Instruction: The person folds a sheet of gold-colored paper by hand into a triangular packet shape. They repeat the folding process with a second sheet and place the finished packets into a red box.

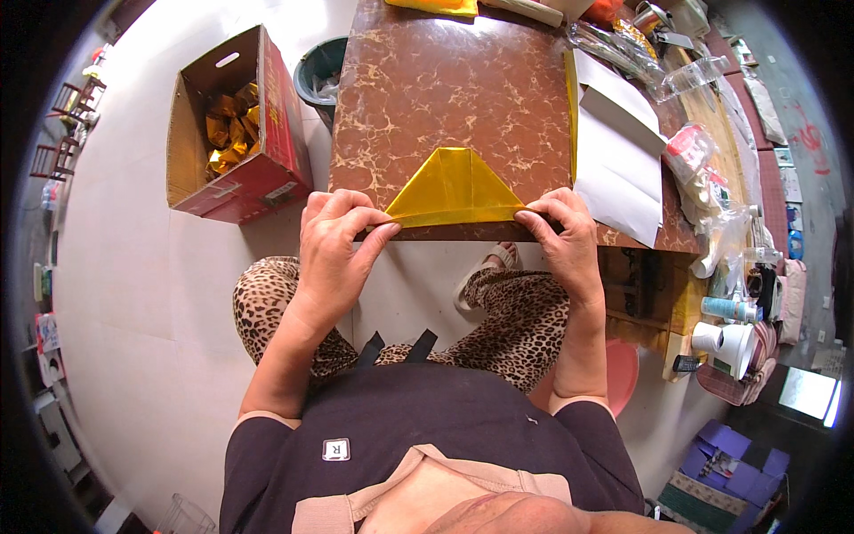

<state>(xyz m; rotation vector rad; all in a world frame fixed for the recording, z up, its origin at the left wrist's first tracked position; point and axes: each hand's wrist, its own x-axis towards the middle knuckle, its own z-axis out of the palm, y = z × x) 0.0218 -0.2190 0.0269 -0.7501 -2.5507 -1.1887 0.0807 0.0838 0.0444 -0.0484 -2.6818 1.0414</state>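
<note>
A sheet of shiny gold paper (454,183), folded into a flat trapezoid with a narrow band along its lower edge, lies at the near edge of the brown marble-patterned table (440,87). My left hand (347,233) pinches its left corner between thumb and fingers. At the opposite corner, my right hand (564,230) grips the paper in the same way. To the right of the folded piece rests a stack of white sheets (617,153), with a strip of yellow paper (570,120) showing along its left side.
A cardboard box (283,133) holding several gold folded pieces (233,130) stands left of the table, beside a dark green bin (323,70). Plastic bags (694,153), a clear bottle (694,77) and a white tub (734,350) crowd the right side. Yellow paper (437,5) lies at the far edge.
</note>
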